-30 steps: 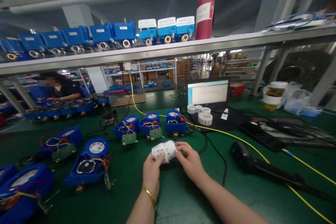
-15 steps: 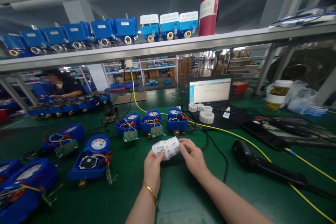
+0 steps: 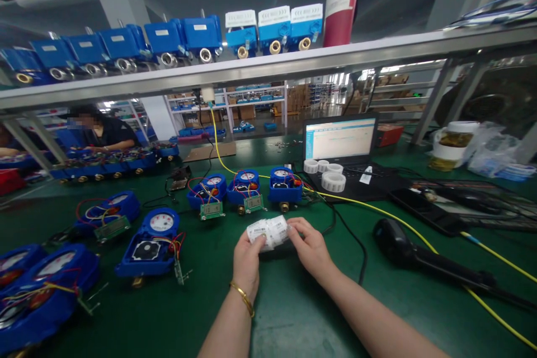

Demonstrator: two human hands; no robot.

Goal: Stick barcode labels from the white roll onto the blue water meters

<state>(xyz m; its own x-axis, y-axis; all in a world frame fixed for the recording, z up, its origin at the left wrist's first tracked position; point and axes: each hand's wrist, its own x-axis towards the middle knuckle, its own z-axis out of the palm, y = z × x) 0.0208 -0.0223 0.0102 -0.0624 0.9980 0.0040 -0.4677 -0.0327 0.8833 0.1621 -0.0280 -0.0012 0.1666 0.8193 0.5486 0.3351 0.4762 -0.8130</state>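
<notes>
In the head view, the left hand [image 3: 247, 257] is closed around a white roll of barcode-printed paper labels [image 3: 264, 230], thumb across its near face; the right hand [image 3: 309, 246], fingers bent, pinches its right edge. The roll is held above the near middle of the green table [image 3: 281, 319], just nearer than three blue plastic meters [image 3: 243, 188] with round white dials; a black pistol-shaped scanner [image 3: 432, 263] lies to the right.

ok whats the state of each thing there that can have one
left hand: closed on the labels
right hand: pinching the labels' edge
labels: held, print showing
rolls: wound, not held
laptop: open, screen lit
dial meters: open, insides exposed
scanner: lying down, not held
cup: lidded, not empty
flask: standing, top cut off by the frame
</notes>
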